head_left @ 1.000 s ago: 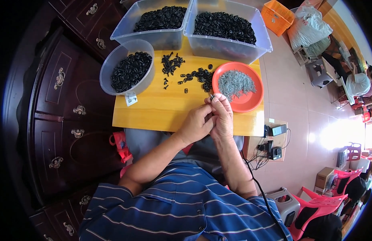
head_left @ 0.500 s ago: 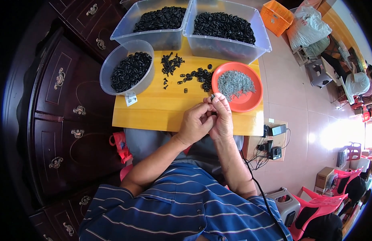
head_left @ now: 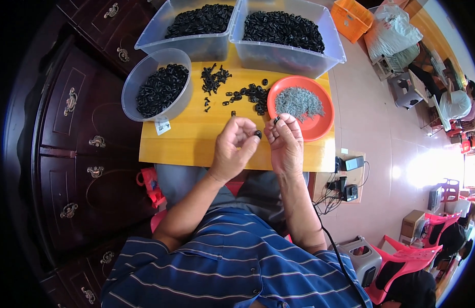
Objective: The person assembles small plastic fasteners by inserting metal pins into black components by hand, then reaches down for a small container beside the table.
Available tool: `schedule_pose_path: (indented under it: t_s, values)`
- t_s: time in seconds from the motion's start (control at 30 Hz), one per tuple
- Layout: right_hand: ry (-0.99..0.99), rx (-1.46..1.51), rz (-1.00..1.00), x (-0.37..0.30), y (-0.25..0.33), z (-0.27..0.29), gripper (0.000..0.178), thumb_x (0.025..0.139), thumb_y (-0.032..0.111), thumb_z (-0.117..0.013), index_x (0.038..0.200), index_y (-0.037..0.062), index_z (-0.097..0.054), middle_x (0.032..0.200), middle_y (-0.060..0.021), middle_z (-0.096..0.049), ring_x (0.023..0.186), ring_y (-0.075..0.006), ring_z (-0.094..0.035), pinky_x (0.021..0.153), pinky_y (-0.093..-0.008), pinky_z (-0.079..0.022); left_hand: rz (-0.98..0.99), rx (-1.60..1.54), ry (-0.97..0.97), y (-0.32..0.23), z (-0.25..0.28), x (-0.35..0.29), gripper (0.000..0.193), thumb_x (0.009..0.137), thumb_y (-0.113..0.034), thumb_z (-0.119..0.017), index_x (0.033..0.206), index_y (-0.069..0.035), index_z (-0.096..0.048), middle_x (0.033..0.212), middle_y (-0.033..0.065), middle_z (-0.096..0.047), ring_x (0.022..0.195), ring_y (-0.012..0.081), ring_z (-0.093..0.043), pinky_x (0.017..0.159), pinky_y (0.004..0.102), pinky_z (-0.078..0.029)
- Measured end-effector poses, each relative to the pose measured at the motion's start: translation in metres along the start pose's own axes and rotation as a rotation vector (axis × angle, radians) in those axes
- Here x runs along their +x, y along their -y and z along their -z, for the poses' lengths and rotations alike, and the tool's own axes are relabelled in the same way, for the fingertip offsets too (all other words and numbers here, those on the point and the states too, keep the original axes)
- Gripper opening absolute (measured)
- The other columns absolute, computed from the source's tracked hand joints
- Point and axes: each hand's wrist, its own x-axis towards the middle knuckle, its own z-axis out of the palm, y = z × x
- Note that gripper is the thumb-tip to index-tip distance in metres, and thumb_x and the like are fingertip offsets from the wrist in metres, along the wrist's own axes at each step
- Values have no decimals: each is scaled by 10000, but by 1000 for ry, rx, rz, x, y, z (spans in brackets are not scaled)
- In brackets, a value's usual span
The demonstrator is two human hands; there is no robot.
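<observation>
My left fingers (head_left: 249,147) have drawn away from my right fingers (head_left: 285,130).
Left thumb and index are clamped on a black oval piece (head_left: 258,134); my right fingertips pinch a small dark piece (head_left: 276,120). Just beyond my right fingers sits the red dish (head_left: 318,131) of grey metal bits (head_left: 298,101); loose black parts (head_left: 256,94) lie ahead of both hands, on the bench (head_left: 188,150) beneath.

Wearer in thinly pale-striped blue short-sleeved shirt (head_left: 212,267), dark buttons (head_left: 253,269), grey trousers (head_left: 263,191) by worktop's (head_left: 186,149) near edge, black cable (head_left: 345,264) alongside.
</observation>
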Motion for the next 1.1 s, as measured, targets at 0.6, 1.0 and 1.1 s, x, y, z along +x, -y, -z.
schedule_pose_path:
  t_s: [0.6,1.0,1.1]
  values:
    - [71,-446,79,-8,-9,-8,146,958,-21,-648,1097,19,-634,974,0,-655,907,-51,-609,837,-204,-496,4,78,-8,-17,24,13,200,979,0,-610,1179,4,-620,916,-24,-599,676,0,-504,599,166,-421]
    - [48,-495,84,-9,-8,-10,135,952,-17,-655,1083,12,-635,965,0,-658,885,-51,-609,814,-201,-497,-4,113,9,-11,25,13,211,956,33,-612,1165,8,-627,912,-37,-577,699,-13,-481,625,161,-399]
    - [48,-503,89,-9,-8,-10,130,953,-13,-656,1079,14,-638,961,-1,-661,879,-51,-608,811,-204,-495,7,110,17,-8,27,13,206,960,24,-610,1164,4,-629,913,-31,-587,693,-9,-488,623,165,-406]
